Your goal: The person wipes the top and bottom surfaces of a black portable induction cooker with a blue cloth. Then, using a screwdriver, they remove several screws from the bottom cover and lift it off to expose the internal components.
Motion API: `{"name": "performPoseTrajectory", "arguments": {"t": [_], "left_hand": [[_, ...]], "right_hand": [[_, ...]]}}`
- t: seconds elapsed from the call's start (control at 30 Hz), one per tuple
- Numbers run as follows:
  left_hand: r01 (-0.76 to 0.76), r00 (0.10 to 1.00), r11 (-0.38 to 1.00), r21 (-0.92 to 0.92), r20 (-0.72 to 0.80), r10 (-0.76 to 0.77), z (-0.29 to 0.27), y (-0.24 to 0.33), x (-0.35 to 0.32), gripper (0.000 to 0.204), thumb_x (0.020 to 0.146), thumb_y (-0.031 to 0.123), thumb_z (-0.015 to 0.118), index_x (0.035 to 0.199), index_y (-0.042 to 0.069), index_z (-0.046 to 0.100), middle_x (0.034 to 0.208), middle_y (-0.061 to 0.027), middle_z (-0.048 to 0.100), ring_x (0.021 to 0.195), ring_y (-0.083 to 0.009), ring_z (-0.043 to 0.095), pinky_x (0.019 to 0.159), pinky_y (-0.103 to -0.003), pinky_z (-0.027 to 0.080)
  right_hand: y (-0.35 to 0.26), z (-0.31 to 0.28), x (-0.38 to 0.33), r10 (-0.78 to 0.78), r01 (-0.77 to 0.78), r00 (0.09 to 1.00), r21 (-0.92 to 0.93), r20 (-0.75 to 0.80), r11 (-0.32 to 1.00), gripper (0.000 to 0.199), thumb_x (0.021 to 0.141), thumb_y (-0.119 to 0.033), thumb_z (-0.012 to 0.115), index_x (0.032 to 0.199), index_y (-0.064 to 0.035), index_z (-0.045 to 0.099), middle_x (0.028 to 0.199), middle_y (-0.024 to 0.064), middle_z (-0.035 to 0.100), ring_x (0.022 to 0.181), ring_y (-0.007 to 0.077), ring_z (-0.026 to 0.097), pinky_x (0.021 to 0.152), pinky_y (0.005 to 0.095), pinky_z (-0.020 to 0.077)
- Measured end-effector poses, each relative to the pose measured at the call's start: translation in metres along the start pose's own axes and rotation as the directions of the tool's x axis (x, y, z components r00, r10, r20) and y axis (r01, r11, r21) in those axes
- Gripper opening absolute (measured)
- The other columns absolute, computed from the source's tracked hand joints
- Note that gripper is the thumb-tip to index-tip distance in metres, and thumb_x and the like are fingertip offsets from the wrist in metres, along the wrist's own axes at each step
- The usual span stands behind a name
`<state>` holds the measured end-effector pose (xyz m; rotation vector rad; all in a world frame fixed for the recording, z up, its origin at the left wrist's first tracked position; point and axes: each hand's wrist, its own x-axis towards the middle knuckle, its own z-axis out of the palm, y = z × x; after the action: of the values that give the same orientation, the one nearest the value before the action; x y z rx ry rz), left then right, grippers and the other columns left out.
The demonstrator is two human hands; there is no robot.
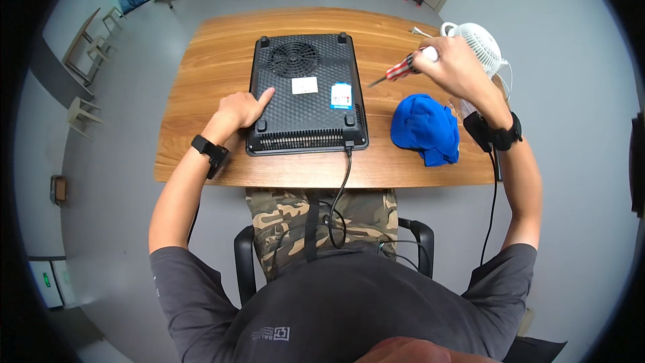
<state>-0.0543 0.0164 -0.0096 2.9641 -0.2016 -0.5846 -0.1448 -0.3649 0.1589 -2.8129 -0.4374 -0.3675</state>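
the right hand (pixel 458 66), fingers wrapped around a screwdriver (pixel 401 68), hides part of its handle; the left hand (pixel 240 109) has its thumb on a black appliance (pixel 302 115), other fingers' grip unclear. the appliance lies underside up on the counter (pixel 205 60), long axis running away from the person. to its right, the screwdriver points toward it, near a blue cloth (pixel 423 128) and partly hidden white fan (pixel 476 40).

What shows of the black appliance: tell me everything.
The black appliance lies flat, its four feet up, on the wooden table, left of a blue cloth. Its textured casing looks plastic, with a round grille, slots along the near edge, a white label and a blue-and-white sticker. A cord joins its near right corner. The left hand touches its left edge, thumb on top.
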Motion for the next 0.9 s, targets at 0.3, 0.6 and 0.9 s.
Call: {"name": "performPoseTrajectory", "arguments": {"t": [0.3,0.6,0.9], "left_hand": [[0.037,0.998,0.999,0.012,0.048,-0.038,-0.005,0.003,-0.002,0.107,0.093,0.082,0.013,0.120,-0.005,0.069,0.122,-0.0269,0.067,0.124,-0.0405,0.059,0.108,-0.046,0.043],[0.040,0.997,0.999,0.005,0.058,-0.040,-0.006,0.004,-0.003,0.107,0.093,0.082,0.014,0.122,-0.005,0.069,0.125,-0.0264,0.067,0.126,-0.0390,0.058,0.109,-0.046,0.042],[0.036,0.998,0.999,-0.003,0.044,-0.036,-0.003,0.000,0.000,0.107,0.093,0.082,0.015,0.121,-0.006,0.069,0.124,-0.0269,0.067,0.125,-0.0393,0.059,0.109,-0.045,0.043]], "right_hand": [[-0.034,0.016,-0.030,-0.013,0.001,0.970,0.049,0.243,0.999,0.039,0.080,-0.036,0.068,0.076,0.0022,0.073,0.065,0.0254,0.064,0.063,0.0412,0.067,0.063,0.0448,0.0566],[-0.040,0.026,-0.032,-0.078,0.067,0.956,0.046,0.283,0.997,0.036,0.082,-0.033,0.068,0.080,0.0022,0.073,0.064,0.0234,0.064,0.059,0.0397,0.064,0.061,0.0441,0.0544],[-0.043,0.025,-0.032,-0.074,0.059,0.958,0.064,0.277,0.996,0.035,0.081,-0.031,0.066,0.076,0.0028,0.073,0.062,0.0237,0.062,0.056,0.0389,0.063,0.058,0.0431,0.0533]]}}
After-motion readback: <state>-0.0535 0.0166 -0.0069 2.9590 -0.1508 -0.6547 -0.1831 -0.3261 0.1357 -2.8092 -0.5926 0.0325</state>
